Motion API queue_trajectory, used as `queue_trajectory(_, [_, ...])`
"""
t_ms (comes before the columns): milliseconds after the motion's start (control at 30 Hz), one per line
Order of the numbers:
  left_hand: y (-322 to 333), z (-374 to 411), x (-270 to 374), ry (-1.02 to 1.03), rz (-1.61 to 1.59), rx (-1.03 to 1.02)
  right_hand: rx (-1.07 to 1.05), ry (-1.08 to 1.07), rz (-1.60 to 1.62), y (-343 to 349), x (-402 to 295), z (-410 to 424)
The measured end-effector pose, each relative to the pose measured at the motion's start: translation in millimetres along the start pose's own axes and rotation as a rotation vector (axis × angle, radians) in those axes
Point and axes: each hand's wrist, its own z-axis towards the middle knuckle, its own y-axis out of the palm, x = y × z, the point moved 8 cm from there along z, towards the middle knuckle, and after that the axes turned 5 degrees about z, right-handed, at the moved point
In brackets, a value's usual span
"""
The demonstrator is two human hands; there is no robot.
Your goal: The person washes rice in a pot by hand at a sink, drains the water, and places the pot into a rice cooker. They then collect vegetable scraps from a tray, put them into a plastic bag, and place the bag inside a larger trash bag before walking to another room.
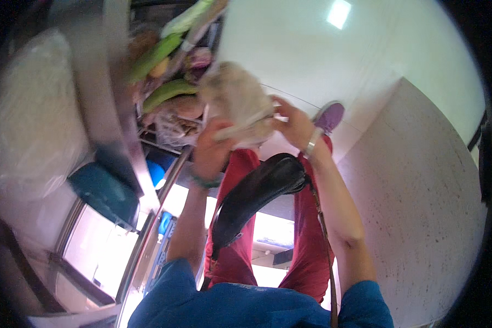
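In front of my knees I hold a blurred, pale translucent plastic bag (235, 90) between my two hands. Its contents look beige, but I cannot tell what they are. My left hand (212, 149) grips its near left side, the thumb along a pale folded edge. On the other side, the fingers of my right hand (291, 123) pinch the bag's right edge. Just left of the bag, a wire rack (160, 146) holds long green vegetables (168, 93), brownish roots or tubers (187, 107) and a purple vegetable (199, 61), some in clear plastic.
A large plastic-wrapped pale bundle (37, 119) stands at far left, above a dark teal tub (106, 192). Grey uprights (94, 61) stand between it and the rack. A speckled wall or panel (422, 205) is at right; pale floor tiles (287, 45) lie ahead. A black waist bag (258, 197) hangs before me.
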Motion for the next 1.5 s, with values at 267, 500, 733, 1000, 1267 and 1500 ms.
queue_trajectory(267, [93.3, -6.4, 23.4, 0.403, 0.217, -0.142, 0.237, 0.559, 1.193, 27.3, 47.0, -52.4])
queue_trajectory(500, [24.1, -36.2, -134.3, -0.054, 0.282, 0.305, 0.680, 0.390, 1.156, -21.6, 72.9, -87.5])
queue_trajectory(733, [10.1, 5.0, -196.8, -0.100, 1.072, 0.143, 0.676, 0.275, 1.404, -36.7, 79.4, -90.8])
queue_trajectory(1000, [13.8, -10.9, -277.0, 0.082, 1.378, -0.055, 0.646, 0.222, 1.367, -33.6, 60.9, -79.8])
queue_trajectory(1267, [0.7, -31.3, -330.3, -0.033, 1.537, -0.083, 0.678, 0.351, 1.246, -20.5, 59.7, -81.4])
queue_trajectory(1500, [-24.6, -16.2, -339.3, -0.074, 1.561, 0.013, 0.659, 0.352, 1.315, -15.8, 62.8, -79.0])
